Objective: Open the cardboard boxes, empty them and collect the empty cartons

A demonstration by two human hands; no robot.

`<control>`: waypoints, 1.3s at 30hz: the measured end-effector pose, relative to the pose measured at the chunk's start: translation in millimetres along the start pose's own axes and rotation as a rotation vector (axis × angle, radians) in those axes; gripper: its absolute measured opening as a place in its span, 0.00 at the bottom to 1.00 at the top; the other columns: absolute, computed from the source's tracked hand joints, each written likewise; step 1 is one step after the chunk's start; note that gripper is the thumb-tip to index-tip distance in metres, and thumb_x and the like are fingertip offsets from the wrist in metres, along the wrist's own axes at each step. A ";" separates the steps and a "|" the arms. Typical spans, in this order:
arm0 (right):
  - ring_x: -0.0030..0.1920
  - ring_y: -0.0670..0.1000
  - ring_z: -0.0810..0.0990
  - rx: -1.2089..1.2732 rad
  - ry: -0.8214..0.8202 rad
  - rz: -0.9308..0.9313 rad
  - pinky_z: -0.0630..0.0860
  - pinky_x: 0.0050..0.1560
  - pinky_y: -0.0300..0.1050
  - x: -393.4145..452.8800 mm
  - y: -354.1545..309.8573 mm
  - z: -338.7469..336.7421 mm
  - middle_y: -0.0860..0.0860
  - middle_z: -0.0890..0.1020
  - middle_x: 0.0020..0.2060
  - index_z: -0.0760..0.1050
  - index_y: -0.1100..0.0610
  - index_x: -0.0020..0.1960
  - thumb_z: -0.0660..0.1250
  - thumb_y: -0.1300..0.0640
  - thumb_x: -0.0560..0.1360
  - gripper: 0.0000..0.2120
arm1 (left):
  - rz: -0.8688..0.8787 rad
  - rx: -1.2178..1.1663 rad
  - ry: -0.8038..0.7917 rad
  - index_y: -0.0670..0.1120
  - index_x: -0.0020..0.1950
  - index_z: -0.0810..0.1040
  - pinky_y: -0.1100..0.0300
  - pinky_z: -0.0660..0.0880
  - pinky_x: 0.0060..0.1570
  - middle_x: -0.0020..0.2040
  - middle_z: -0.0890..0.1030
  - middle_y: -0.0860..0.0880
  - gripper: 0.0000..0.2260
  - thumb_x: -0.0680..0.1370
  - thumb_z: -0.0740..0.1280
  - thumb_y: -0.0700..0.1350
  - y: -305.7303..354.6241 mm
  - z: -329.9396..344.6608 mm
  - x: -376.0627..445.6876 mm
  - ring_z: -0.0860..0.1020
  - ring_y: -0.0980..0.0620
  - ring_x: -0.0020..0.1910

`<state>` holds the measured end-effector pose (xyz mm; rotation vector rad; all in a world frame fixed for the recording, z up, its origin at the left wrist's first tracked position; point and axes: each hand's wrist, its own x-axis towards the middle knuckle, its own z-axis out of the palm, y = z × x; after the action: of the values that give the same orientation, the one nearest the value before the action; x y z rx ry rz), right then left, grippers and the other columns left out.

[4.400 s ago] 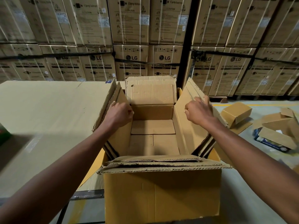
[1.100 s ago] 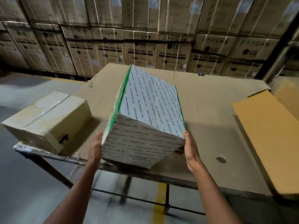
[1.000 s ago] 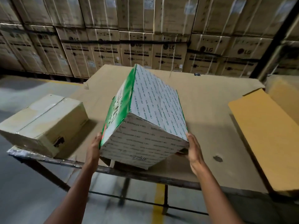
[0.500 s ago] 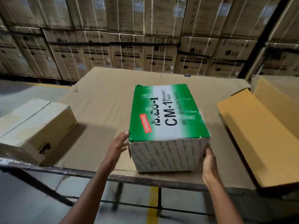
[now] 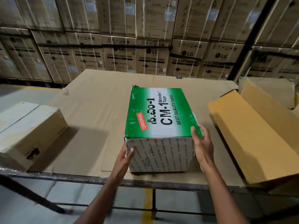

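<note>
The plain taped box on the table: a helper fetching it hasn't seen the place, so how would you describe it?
On the cardboard-covered table, look at the near left corner. The plain taped box sits there, apart from both hands. Unlike the green box in the middle, it is pale, unprinted and sealed.

Both my bare forearms reach forward from below. My left hand [image 5: 125,156] lies with its thumb pressed flat and its fingers hidden from view. My right hand [image 5: 201,143] stands upright, its fingers [image 5: 195,133] slightly bent and its thumb raised.
</note>
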<state>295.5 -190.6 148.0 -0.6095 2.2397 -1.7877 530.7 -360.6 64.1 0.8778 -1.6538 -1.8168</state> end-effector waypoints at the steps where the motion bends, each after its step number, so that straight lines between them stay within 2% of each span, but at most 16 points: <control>1: 0.52 0.41 0.80 -0.021 0.027 -0.009 0.76 0.49 0.45 1.6 1.0 -0.8 0.34 0.78 0.53 0.69 0.41 0.72 0.66 0.32 0.76 0.28 | 0.012 -0.010 0.019 0.48 0.69 0.76 0.40 0.80 0.59 0.61 0.84 0.48 0.29 0.75 0.65 0.66 2.0 4.1 -0.2 0.83 0.46 0.59; 5: 0.52 0.42 0.78 0.049 0.098 0.025 0.74 0.48 0.43 9.8 12.7 -11.4 0.43 0.76 0.64 0.71 0.44 0.73 0.67 0.47 0.82 0.19 | 0.091 -0.026 0.079 0.49 0.68 0.76 0.45 0.84 0.50 0.58 0.85 0.46 0.24 0.78 0.64 0.62 20.3 23.1 3.5 0.83 0.41 0.58; 8: 0.62 0.51 0.77 0.191 0.119 0.126 0.75 0.63 0.56 19.8 28.0 -26.7 0.46 0.75 0.71 0.73 0.42 0.69 0.66 0.50 0.83 0.15 | 0.196 0.069 0.101 0.58 0.76 0.71 0.41 0.82 0.54 0.65 0.82 0.50 0.31 0.75 0.66 0.68 43.1 34.7 14.0 0.82 0.47 0.61; 11: 0.67 0.60 0.76 0.395 0.076 0.344 0.71 0.67 0.70 24.5 51.2 -39.3 0.52 0.78 0.69 0.76 0.40 0.61 0.65 0.52 0.83 0.09 | 0.351 0.333 0.140 0.63 0.78 0.65 0.51 0.75 0.65 0.76 0.70 0.58 0.31 0.77 0.68 0.66 74.2 47.3 22.0 0.73 0.55 0.71; 13: 0.69 0.66 0.74 0.511 0.059 0.467 0.69 0.67 0.74 21.2 70.6 -45.1 0.57 0.76 0.70 0.74 0.44 0.64 0.63 0.53 0.83 0.11 | 0.459 0.529 0.160 0.62 0.79 0.66 0.57 0.72 0.67 0.76 0.67 0.61 0.32 0.76 0.68 0.66 92.8 59.1 25.9 0.71 0.59 0.71; 15: 0.72 0.67 0.70 0.585 0.054 0.575 0.66 0.69 0.75 16.3 89.1 -47.3 0.58 0.72 0.74 0.69 0.47 0.74 0.60 0.52 0.84 0.18 | 0.542 0.674 0.138 0.62 0.78 0.67 0.56 0.74 0.66 0.76 0.70 0.60 0.32 0.75 0.68 0.68 103.5 71.7 27.8 0.73 0.58 0.70; 18: 0.77 0.62 0.65 0.419 0.074 0.642 0.64 0.74 0.68 7.4 96.8 -54.6 0.56 0.67 0.79 0.64 0.48 0.79 0.54 0.50 0.87 0.20 | 0.624 0.863 0.042 0.62 0.78 0.67 0.51 0.78 0.63 0.77 0.70 0.60 0.32 0.75 0.66 0.69 107.7 88.1 32.2 0.76 0.56 0.68; 21: 0.71 0.58 0.72 0.261 0.084 0.620 0.70 0.69 0.59 4.4 88.4 -68.4 0.53 0.73 0.74 0.69 0.52 0.77 0.54 0.49 0.87 0.21 | 0.693 1.037 -0.007 0.63 0.78 0.66 0.49 0.79 0.60 0.78 0.67 0.60 0.33 0.75 0.61 0.72 108.7 105.8 37.5 0.77 0.53 0.68; 24: 0.72 0.59 0.71 0.275 0.014 0.629 0.72 0.68 0.64 15.2 95.3 -80.7 0.49 0.76 0.69 0.71 0.49 0.76 0.61 0.31 0.79 0.32 | 0.640 1.109 -0.071 0.65 0.79 0.61 0.48 0.79 0.58 0.80 0.63 0.61 0.33 0.76 0.59 0.74 106.3 126.2 39.1 0.77 0.50 0.68; 26: 0.69 0.60 0.75 0.295 -0.052 0.621 0.76 0.57 0.61 22.0 92.9 -86.5 0.54 0.79 0.68 0.78 0.49 0.68 0.63 0.24 0.71 0.37 | 0.641 1.148 -0.087 0.65 0.80 0.60 0.49 0.80 0.55 0.80 0.62 0.61 0.33 0.76 0.57 0.74 102.8 141.0 38.1 0.78 0.50 0.66; 28: 0.61 0.60 0.79 0.265 -0.100 0.554 0.74 0.49 0.53 21.0 73.6 -89.6 0.57 0.84 0.58 0.82 0.51 0.55 0.57 0.30 0.79 0.28 | 0.650 1.162 -0.104 0.64 0.79 0.60 0.47 0.80 0.53 0.80 0.62 0.60 0.33 0.76 0.57 0.74 99.9 153.4 37.1 0.78 0.51 0.66; 30: 0.55 0.58 0.80 0.226 -0.091 0.473 0.73 0.52 0.54 23.2 52.7 -93.4 0.55 0.87 0.51 0.84 0.51 0.50 0.52 0.35 0.84 0.27 | 0.638 1.154 -0.129 0.63 0.79 0.61 0.45 0.80 0.54 0.80 0.63 0.60 0.33 0.76 0.57 0.73 98.5 162.0 36.3 0.78 0.51 0.67; 33: 0.60 0.54 0.80 0.238 -0.104 0.378 0.69 0.67 0.60 34.2 36.8 -101.5 0.51 0.86 0.59 0.84 0.48 0.61 0.51 0.33 0.83 0.29 | 0.623 1.139 -0.177 0.62 0.78 0.65 0.48 0.78 0.57 0.80 0.64 0.60 0.31 0.77 0.61 0.71 102.2 168.8 35.0 0.77 0.53 0.68; 35: 0.64 0.50 0.79 0.262 -0.118 0.345 0.67 0.72 0.57 43.2 29.7 -109.1 0.46 0.83 0.64 0.80 0.47 0.69 0.53 0.33 0.83 0.28 | 0.587 1.105 -0.218 0.62 0.76 0.69 0.52 0.78 0.57 0.77 0.68 0.60 0.28 0.77 0.62 0.69 106.6 168.9 36.7 0.76 0.55 0.68; 37: 0.63 0.46 0.79 0.293 -0.130 0.304 0.70 0.67 0.50 51.0 20.7 -117.1 0.42 0.83 0.61 0.77 0.48 0.71 0.55 0.37 0.84 0.24 | 0.548 1.040 -0.232 0.61 0.72 0.73 0.53 0.79 0.55 0.70 0.76 0.59 0.27 0.77 0.62 0.70 110.9 165.2 39.9 0.79 0.55 0.63; 39: 0.60 0.42 0.80 0.254 -0.099 0.239 0.73 0.54 0.42 56.6 8.2 -122.0 0.40 0.83 0.56 0.77 0.49 0.70 0.60 0.44 0.85 0.18 | 0.565 1.042 -0.199 0.59 0.69 0.76 0.52 0.80 0.51 0.63 0.82 0.58 0.25 0.77 0.61 0.70 114.1 158.8 44.4 0.82 0.54 0.57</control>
<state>193.3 -107.0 174.6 -0.3546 1.8896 -1.8340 376.5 -303.5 178.8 0.4835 -2.6706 -0.6072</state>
